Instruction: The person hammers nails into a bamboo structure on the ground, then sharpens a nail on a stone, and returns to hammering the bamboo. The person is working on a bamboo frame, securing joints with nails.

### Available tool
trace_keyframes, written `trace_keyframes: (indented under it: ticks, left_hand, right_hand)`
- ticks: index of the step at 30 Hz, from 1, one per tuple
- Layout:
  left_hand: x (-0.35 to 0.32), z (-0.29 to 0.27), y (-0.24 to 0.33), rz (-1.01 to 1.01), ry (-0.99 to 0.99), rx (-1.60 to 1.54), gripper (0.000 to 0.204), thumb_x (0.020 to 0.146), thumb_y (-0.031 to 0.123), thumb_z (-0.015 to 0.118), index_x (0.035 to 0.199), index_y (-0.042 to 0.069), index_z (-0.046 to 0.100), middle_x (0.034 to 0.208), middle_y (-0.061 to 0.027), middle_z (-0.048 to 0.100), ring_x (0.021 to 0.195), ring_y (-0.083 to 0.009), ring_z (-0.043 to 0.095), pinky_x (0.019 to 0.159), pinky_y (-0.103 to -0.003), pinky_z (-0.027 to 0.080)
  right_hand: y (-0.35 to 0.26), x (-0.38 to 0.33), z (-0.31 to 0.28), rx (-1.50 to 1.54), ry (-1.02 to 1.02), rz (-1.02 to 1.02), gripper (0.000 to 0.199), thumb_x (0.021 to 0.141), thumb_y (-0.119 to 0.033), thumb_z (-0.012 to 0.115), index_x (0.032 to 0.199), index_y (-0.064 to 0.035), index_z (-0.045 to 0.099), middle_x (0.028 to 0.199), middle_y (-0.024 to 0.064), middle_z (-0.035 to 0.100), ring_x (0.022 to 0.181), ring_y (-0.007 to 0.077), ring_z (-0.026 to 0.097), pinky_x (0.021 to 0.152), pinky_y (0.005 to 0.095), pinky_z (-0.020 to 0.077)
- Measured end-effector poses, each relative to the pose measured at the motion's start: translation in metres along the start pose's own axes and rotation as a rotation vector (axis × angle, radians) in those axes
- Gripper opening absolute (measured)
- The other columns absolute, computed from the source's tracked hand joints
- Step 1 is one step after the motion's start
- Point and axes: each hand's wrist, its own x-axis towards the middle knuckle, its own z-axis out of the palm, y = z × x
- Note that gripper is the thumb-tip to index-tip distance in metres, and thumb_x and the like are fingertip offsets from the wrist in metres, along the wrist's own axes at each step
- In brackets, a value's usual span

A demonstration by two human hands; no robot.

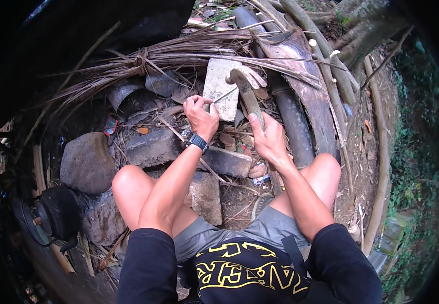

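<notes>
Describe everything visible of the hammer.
The hammer has a dull brown, metal-looking head, its blunt striking end toward the left and its paler, split claw toward the right. The textured, greyish-brown handle slants down toward the person, its lower part gripped by the right hand. In view, the head overlaps a pale, rectangular block; whether they touch cannot be told.

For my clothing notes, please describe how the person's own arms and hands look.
Short dark sleeves leave the forearms bare. The left hand wears no glove; behind it sits a black, squarish watch. The right hand wears neither glove nor watch.
</notes>
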Motion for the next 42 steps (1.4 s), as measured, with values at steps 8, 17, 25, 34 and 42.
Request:
trace_keyframes:
  ticks: [8,17,25,34,42]
  left_hand:
    - [-0.007,-0.002,-0.001,-0.051,-0.016,-0.031,0.007,0.071,0.012,0.075,0.076,0.006,0.072,0.089,-0.0108,0.065,0.091,-0.0283,0.059,0.085,-0.038,0.045]
    - [-0.008,-0.001,0.001,-0.15,-0.047,-0.071,0.008,0.067,0.012,0.077,0.072,0.009,0.073,0.089,-0.0113,0.067,0.092,-0.0276,0.062,0.086,-0.039,0.047]
    - [-0.004,0.005,-0.002,-0.154,-0.008,-0.067,0.009,0.067,0.014,0.077,0.071,0.007,0.072,0.089,-0.0133,0.067,0.091,-0.0291,0.063,0.084,-0.039,0.048]
    - [-0.005,-0.003,-0.004,-0.143,-0.037,-0.119,0.005,0.069,0.01,0.074,0.07,0.007,0.07,0.09,-0.0129,0.062,0.093,-0.0302,0.058,0.085,-0.041,0.046]
    - [0.002,-0.007,-0.004,0.082,-0.086,0.006,0.008,0.071,0.009,0.074,0.077,0.006,0.07,0.087,-0.0122,0.063,0.089,-0.0303,0.061,0.081,-0.04,0.047]
  right_hand:
    - [0.029,-0.006,0.02,-0.119,-0.112,0.072,0.043,0.095,-0.038,0.054,0.086,0.004,0.056,0.078,0.0305,0.061,0.082,0.0492,0.061,0.07,0.05,0.0467]
    - [0.017,-0.007,0.018,-0.055,-0.093,0.001,0.041,0.095,-0.035,0.055,0.088,0.0054,0.056,0.076,0.032,0.06,0.078,0.0506,0.061,0.066,0.0523,0.0471]
    - [0.003,-0.005,0.013,0.05,0.05,-0.139,0.03,0.094,-0.026,0.059,0.09,0.0037,0.055,0.073,0.0297,0.061,0.072,0.0494,0.062,0.058,0.0489,0.0479]
    - [0.008,-0.01,0.018,-0.029,-0.012,-0.123,0.035,0.094,-0.031,0.057,0.097,0.0032,0.055,0.075,0.0308,0.061,0.072,0.0501,0.061,0.06,0.0529,0.0475]
    - [0.037,0.013,0.007,0.022,-0.03,0.081,0.046,0.096,-0.041,0.052,0.085,0.0024,0.058,0.068,0.0207,0.061,0.071,0.0346,0.065,0.065,0.0448,0.0472]
